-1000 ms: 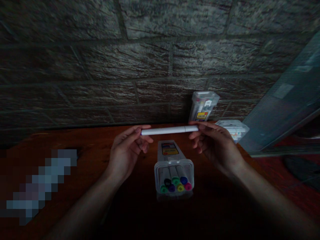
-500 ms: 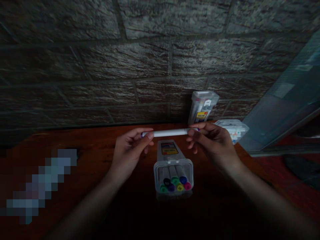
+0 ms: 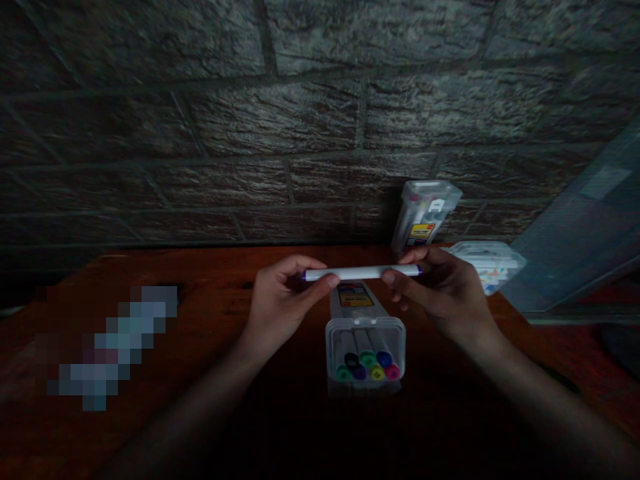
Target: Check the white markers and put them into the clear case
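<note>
A white marker (image 3: 361, 273) with purple ends is held level above the wooden table (image 3: 210, 373). My left hand (image 3: 285, 303) pinches its left end between thumb and fingers. My right hand (image 3: 443, 290) pinches the right end the same way. Just below the marker a clear plastic marker case (image 3: 364, 333) lies on the table with its open end toward me. Inside it are several markers with coloured caps (image 3: 369, 367).
A second clear marker case (image 3: 423, 215) stands upright against the dark brick wall (image 3: 300, 120). A third case (image 3: 487, 265) lies on its side at the right. A pale angled panel (image 3: 585, 233) leans at the far right. A blurred-out patch (image 3: 113, 347) covers part of the left table.
My hands have slid closer together along the marker, and the marker sits a little lower. The view has shifted slightly, so everything appears further right.
</note>
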`<action>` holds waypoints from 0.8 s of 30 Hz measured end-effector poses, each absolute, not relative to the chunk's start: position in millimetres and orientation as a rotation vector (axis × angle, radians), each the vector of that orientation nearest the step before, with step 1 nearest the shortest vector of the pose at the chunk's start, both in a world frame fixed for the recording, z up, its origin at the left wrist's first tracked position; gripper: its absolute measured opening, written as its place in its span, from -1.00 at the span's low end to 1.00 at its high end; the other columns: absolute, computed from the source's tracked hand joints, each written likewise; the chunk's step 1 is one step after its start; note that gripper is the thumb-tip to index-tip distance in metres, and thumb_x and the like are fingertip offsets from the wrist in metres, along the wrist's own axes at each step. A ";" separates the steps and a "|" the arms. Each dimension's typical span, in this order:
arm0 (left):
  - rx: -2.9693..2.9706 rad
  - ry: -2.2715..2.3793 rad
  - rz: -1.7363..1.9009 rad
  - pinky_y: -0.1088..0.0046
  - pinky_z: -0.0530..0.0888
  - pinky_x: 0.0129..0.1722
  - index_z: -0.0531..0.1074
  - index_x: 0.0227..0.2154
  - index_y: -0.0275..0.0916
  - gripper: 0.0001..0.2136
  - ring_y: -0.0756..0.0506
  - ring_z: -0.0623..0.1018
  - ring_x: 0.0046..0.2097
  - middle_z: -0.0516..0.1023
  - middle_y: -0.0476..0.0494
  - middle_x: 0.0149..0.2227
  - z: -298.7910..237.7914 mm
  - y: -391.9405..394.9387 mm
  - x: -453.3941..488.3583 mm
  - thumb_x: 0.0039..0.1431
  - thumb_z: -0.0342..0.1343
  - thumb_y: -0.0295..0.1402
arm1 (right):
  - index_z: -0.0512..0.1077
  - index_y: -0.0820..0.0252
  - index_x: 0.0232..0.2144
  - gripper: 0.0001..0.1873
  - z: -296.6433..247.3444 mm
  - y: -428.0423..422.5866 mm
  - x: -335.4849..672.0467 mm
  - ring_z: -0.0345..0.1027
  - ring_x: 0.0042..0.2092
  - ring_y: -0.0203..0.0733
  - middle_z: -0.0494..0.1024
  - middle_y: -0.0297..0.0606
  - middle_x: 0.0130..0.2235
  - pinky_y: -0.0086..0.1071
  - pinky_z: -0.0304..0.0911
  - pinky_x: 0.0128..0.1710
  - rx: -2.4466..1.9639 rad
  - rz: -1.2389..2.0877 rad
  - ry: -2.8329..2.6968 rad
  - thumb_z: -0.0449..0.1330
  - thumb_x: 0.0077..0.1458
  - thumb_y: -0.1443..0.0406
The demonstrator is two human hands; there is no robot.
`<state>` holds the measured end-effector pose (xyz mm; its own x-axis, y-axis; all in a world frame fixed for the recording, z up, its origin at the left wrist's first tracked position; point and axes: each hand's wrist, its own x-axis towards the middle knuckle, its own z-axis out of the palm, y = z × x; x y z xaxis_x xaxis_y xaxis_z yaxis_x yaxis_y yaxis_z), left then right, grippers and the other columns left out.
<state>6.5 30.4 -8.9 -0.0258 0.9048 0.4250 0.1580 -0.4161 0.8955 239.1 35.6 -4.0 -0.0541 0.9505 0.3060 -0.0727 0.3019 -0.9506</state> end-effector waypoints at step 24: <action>1.644 1.139 1.483 0.48 0.38 -0.45 0.61 -0.38 -0.21 -0.89 -0.03 0.50 -0.43 0.62 -0.06 -0.43 -7.8 30.1 6.3 0.07 0.42 -0.33 | 0.59 0.15 -0.34 -0.72 -4.8 38.1 241.1 0.40 -0.62 -0.33 0.59 -0.37 -0.55 -0.49 0.35 -0.66 -0.923 1.134 -1.351 0.56 -0.06 0.21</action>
<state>6.3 30.1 -7.8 -0.0120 0.9035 0.4285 0.1809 -0.4195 0.8896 241.1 38.1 -4.8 -0.1052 0.9631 0.2477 -0.0770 0.2404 -0.9676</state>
